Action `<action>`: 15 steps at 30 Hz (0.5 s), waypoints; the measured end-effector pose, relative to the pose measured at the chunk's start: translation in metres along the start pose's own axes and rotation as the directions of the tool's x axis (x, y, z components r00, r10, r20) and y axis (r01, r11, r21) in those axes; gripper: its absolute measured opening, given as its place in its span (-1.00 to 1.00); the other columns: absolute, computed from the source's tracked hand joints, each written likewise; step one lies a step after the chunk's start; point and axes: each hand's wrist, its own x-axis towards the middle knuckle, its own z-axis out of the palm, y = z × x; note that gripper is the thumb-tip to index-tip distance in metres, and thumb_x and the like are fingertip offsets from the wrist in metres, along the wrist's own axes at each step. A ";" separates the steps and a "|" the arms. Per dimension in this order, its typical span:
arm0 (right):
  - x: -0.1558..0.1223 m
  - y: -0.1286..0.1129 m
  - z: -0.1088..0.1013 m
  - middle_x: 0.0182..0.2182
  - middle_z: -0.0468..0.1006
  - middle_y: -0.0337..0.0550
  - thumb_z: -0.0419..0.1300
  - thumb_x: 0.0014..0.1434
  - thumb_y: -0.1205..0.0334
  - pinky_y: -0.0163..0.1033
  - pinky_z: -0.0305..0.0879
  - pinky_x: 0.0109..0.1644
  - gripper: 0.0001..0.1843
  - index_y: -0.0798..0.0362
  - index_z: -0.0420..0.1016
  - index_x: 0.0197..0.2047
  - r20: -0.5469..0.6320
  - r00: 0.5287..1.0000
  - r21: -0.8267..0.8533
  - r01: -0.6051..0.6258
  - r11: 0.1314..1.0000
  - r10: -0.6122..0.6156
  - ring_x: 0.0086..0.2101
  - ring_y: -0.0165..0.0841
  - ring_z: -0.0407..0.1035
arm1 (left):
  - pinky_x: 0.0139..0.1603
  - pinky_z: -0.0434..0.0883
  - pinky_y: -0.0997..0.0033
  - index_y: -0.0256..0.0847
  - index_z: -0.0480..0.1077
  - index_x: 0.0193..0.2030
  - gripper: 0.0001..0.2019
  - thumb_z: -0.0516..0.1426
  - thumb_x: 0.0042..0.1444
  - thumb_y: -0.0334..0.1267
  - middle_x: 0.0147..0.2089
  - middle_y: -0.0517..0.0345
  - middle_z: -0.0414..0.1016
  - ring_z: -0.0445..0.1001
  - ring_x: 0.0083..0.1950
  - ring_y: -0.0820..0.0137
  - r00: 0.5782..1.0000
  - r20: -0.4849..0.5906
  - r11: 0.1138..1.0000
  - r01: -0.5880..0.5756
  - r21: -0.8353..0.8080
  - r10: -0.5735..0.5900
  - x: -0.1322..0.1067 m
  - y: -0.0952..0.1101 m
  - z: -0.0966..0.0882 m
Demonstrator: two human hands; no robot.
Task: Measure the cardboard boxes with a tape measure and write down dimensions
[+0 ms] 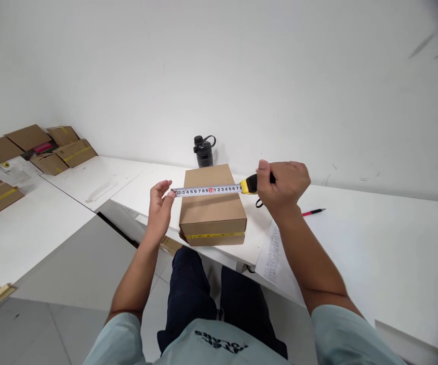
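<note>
Our left fingers point(161, 187) pinch the tip of the blade point(198, 191); our right fingers point(297, 170) grip the tape measure point(248, 185), white tabletop point(386, 238) stretching rightward of them. Below, between both, near the front edge, sits a cardboard box point(215, 213) — brown, yellow-striped.

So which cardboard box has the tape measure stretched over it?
The cardboard box in front of the black bottle; the other boxes sit off left.

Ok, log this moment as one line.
left hand: at blade end; right hand: gripping tape measure; blade: extended over cardboard box; black bottle: behind box
</note>
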 end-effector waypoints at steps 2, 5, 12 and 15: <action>0.000 -0.003 -0.003 -0.64 0.34 -0.15 -0.09 0.43 -0.21 0.03 0.35 -0.11 -0.39 -0.07 0.22 -0.58 -0.094 0.994 0.088 -0.053 0.995 0.061 -0.51 -0.28 0.26 | 0.46 0.25 0.04 -0.04 0.39 0.19 -0.48 0.33 0.24 0.15 0.27 -0.06 0.55 0.40 0.42 0.05 0.992 0.123 0.997 0.019 -0.073 -0.010 -0.003 0.013 0.006; 0.005 -0.009 -0.006 -0.57 0.45 -0.14 -0.04 0.42 -0.23 -0.03 0.42 -0.15 -0.42 -0.06 0.33 -0.52 -0.177 0.951 0.333 -0.185 0.925 0.254 -0.44 -0.27 0.40 | 0.43 0.29 -0.08 -0.07 0.33 0.34 -0.28 0.39 0.17 0.19 0.30 -0.16 0.56 0.45 0.38 -0.04 0.881 0.465 0.992 0.122 -0.043 -0.088 -0.015 0.027 0.021; 0.010 -0.023 0.002 -0.60 0.43 -0.27 0.15 0.30 -0.38 -0.19 0.46 -0.31 -0.39 -0.06 0.19 -0.48 0.201 0.810 0.770 -0.479 0.422 0.552 -0.52 -0.36 0.41 | 0.60 0.01 -0.19 -0.14 0.27 0.46 -0.18 0.44 0.13 -0.01 0.55 -0.22 0.27 0.15 0.59 -0.20 0.791 0.612 0.970 -0.160 0.185 0.014 -0.047 0.032 0.088; 0.000 -0.037 0.003 -0.54 0.48 -0.24 0.23 0.23 -0.42 -0.19 0.48 -0.28 -0.36 -0.06 0.18 -0.48 0.338 0.792 0.797 -0.528 0.292 0.509 -0.48 -0.37 0.42 | 0.53 0.15 -0.13 -0.16 0.32 0.39 -0.35 0.31 0.28 0.10 0.40 -0.19 0.44 0.33 0.45 -0.15 0.846 0.529 0.975 -0.171 0.141 0.072 -0.048 0.027 0.103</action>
